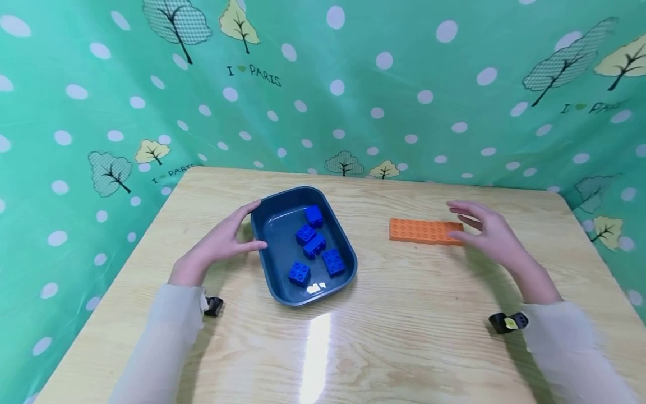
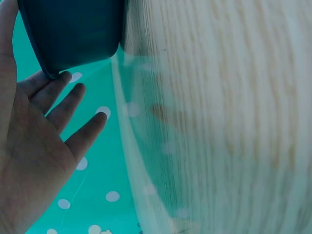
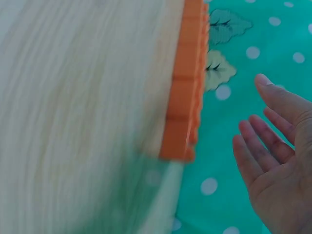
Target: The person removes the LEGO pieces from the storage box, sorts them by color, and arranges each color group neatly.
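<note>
1. Tray (image 1: 275, 269) w/ blue bricks (image 1: 333, 262): I see it nearer tbl (image 1: 404, 325)'s L edge than R.
2. L hand (image 1: 222, 238) touches tray's L rim, fingers extended, unclenched.
3. R hand (image 1: 489, 235): fingers released, near orange strip (image 1: 416, 230)'s R end.
4. I spot orange strip twd tbl's far edge, R of tray.

The person wears a pale grey-white long cloth left sleeve (image 1: 158, 339) and a matching right sleeve (image 1: 570, 345). A small black boxy left wrist camera (image 1: 214, 307) sits by one cuff; the black right wrist camera (image 1: 499, 324) bears a yellow patch (image 1: 511, 324).
</note>
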A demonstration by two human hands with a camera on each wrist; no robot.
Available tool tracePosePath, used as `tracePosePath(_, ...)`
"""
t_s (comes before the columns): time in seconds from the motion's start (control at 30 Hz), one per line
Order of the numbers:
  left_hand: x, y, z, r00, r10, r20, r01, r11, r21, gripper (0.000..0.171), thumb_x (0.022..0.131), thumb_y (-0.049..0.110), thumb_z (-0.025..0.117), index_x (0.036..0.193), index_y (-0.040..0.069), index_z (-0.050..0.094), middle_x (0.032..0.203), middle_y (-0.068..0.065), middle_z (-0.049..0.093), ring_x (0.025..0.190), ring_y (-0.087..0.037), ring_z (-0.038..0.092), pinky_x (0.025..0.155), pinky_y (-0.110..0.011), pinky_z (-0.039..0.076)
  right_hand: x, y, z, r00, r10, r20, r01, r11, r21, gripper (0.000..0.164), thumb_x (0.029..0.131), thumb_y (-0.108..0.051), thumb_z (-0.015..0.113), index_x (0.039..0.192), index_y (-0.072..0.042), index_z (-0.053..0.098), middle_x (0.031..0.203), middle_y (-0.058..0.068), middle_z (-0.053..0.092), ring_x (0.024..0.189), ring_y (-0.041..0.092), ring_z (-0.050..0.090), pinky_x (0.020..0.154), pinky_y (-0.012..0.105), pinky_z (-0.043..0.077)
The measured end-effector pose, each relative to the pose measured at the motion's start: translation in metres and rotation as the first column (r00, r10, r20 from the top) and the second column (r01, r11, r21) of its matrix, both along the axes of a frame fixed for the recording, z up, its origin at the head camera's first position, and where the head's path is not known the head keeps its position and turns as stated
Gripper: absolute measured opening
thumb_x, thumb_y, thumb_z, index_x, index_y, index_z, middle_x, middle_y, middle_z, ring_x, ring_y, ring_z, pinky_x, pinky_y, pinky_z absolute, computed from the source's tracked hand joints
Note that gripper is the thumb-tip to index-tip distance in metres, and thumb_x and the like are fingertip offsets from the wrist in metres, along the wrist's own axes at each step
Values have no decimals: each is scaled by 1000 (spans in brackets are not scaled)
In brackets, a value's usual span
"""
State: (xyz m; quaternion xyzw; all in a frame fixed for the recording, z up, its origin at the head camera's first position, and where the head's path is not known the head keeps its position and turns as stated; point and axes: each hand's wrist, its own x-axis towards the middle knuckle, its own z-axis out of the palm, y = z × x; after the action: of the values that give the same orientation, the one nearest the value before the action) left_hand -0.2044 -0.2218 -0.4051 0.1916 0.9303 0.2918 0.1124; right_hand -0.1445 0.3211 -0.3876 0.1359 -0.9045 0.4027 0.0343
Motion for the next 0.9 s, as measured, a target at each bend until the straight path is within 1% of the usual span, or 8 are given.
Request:
tracePosePath(0.1, 2, -3, -1, 1000, 6, -4, -6, 1000, -2, 102, 85, 43, 77, 161, 15, 15, 166, -18, 20, 151, -44, 22, 119, -65, 26, -4, -14, 4, 1000, 26, -15, -26, 999, -26, 60, 88, -8, 75, 143, -4, 51, 138, 25, 55, 115, -20, 47, 98, -1, 40)
tracePosePath(0.2, 2, -3, -3, 1000, -1, -7, 1, 1000, 6, 102, 85, 42, 77, 161, 15, 15, 166, -17, 20, 152, -43, 22, 120, -65, 26, -5, -25, 8, 999, 41, -22, -42, 998, -53, 60, 88, -6, 75, 143, -5, 51, 139, 23, 55, 116, -19, 48, 99, 1, 41)
tracePosePath(0.33, 1, -1, -2, 1000, -3, -5, 3, 1000, 13, 101, 86, 41, 77, 161, 16, 15, 166, -17, 20, 152, -43, 21, 120, -64, 25, -6, -38, 11, 997, 69, -35, -72, 994, -85, 60, 88, -4, 74, 143, -3, 51, 140, 22, 55, 119, -15, 50, 101, 4, 43)
tracePosePath(0.47, 0, 1, 0, 1000, -5, -1, 5, 1000, 9, 102, 86, 42, 77, 161, 16, 15, 167, -16, 19, 152, -42, 21, 121, -64, 25, -7, -53, 12, 996, 89, -25, -91, 990, -111, 59, 88, -4, 74, 142, -3, 51, 140, 21, 55, 120, -13, 51, 103, 6, 43)
tracePosePath(0.57, -1, 1, 0, 1000, -6, -3, 6, 1000, 5, 102, 85, 45, 77, 161, 16, 15, 167, -16, 19, 152, -42, 21, 121, -63, 25, -9, -66, 12, 995, 101, -12, -101, 987, -128, 59, 88, -4, 74, 142, -4, 52, 141, 18, 56, 124, 0, 56, 104, 8, 43)
tracePosePath(0.7, -1, 1, 0, 1000, -6, -4, 6, 1000, 6, 103, 85, 48, 77, 161, 16, 15, 167, -16, 19, 152, -42, 21, 121, -64, 25, -11, -83, 12, 990, 139, -17, -140, 979, -149, 59, 88, -3, 74, 142, -3, 52, 141, 17, 56, 131, 27, 55, 106, 10, 44)
tracePosePath(0.77, -1, 1, 0, 1000, -6, -3, 6, 1000, 8, 103, 84, 48, 77, 161, 17, 15, 167, -16, 19, 152, -42, 21, 120, -64, 25, -12, -91, 12, 988, 154, -16, -155, 975, -161, 59, 87, -3, 75, 142, -4, 53, 141, 16, 56, 131, 31, 54, 107, 14, 44)
tracePosePath(0.9, 0, 2, 0, 1000, -8, 0, 8, 1000, 11, 102, 85, 45, 77, 161, 16, 15, 167, -17, 19, 152, -43, 21, 120, -64, 25, -14, -108, 11, 982, 189, -9, -187, 964, -191, 59, 84, -2, 77, 139, -3, 55, 140, 16, 56, 132, 33, 54, 110, 30, 46)
